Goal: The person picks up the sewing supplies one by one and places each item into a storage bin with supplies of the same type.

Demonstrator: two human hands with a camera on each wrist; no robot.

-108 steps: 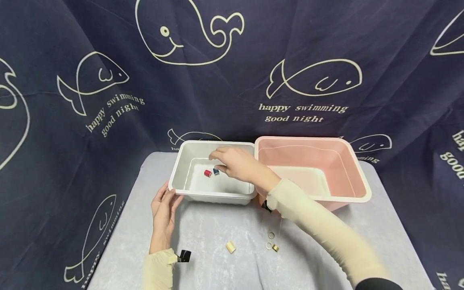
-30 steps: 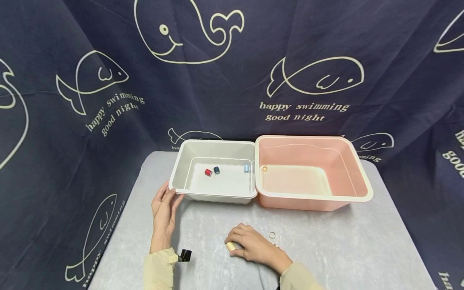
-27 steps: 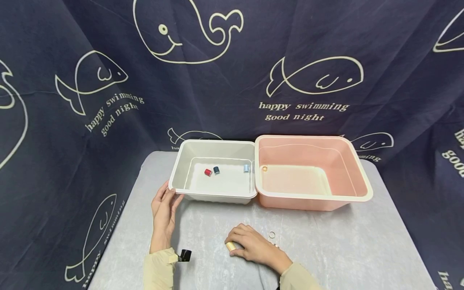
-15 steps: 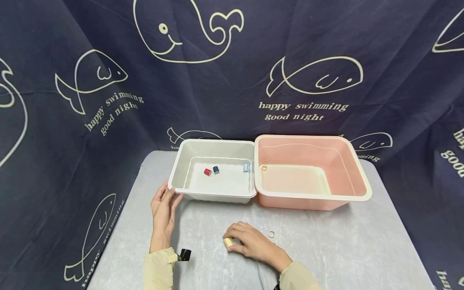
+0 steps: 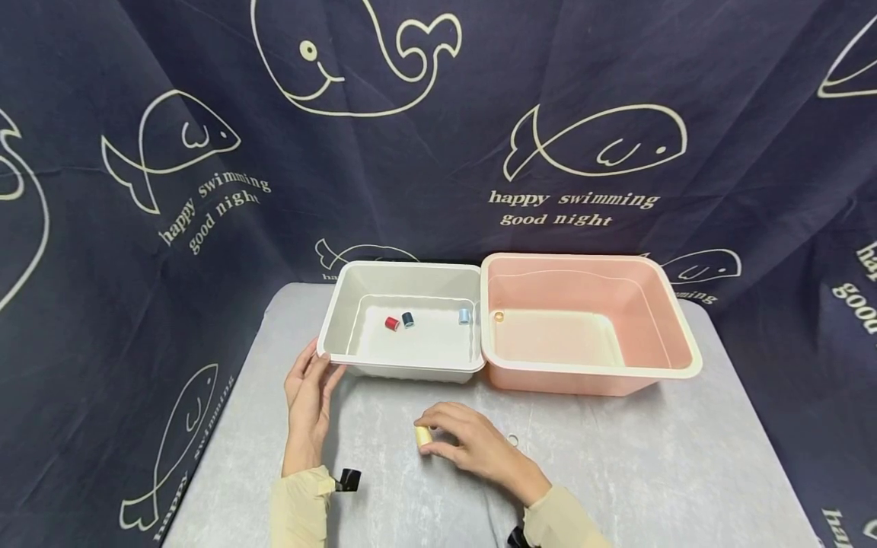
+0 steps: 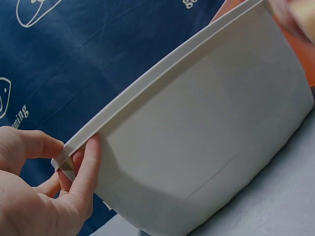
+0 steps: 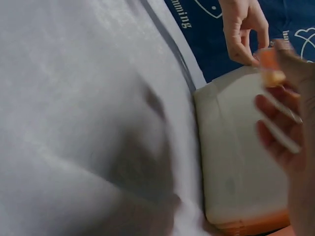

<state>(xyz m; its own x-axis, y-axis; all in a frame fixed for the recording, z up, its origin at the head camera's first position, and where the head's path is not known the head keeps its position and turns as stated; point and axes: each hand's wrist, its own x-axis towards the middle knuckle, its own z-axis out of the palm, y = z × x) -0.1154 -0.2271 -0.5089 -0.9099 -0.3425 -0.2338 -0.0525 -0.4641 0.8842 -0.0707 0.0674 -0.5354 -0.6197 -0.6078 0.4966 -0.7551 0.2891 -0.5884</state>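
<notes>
My right hand [image 5: 473, 445] pinches a pale yellow thread spool [image 5: 423, 436] between thumb and fingers, over the table in front of the bins. In the right wrist view the spool [image 7: 272, 69] is blurred. At the near left corner of the white bin [image 5: 404, 367], my left hand [image 5: 308, 399] holds the rim; the left wrist view has fingers [image 6: 87, 169] under the lip. Inside that bin lie a red spool [image 5: 392, 323], a dark blue spool [image 5: 408, 320] and, by the right wall, a light blue spool [image 5: 464, 316].
A pink bin [image 5: 589, 371] stands against the white bin's right side, with a small gold ring [image 5: 499, 316] inside at its left. A metal ring [image 5: 512, 440] lies on the grey table cloth [image 5: 617, 464], partly behind my right hand. Dark blue fabric [image 5: 438, 167] hangs behind.
My right hand came out of the white bin, took hold of the yellow spool on the table and has moved it forward and left. The left hand stays at the rim.
</notes>
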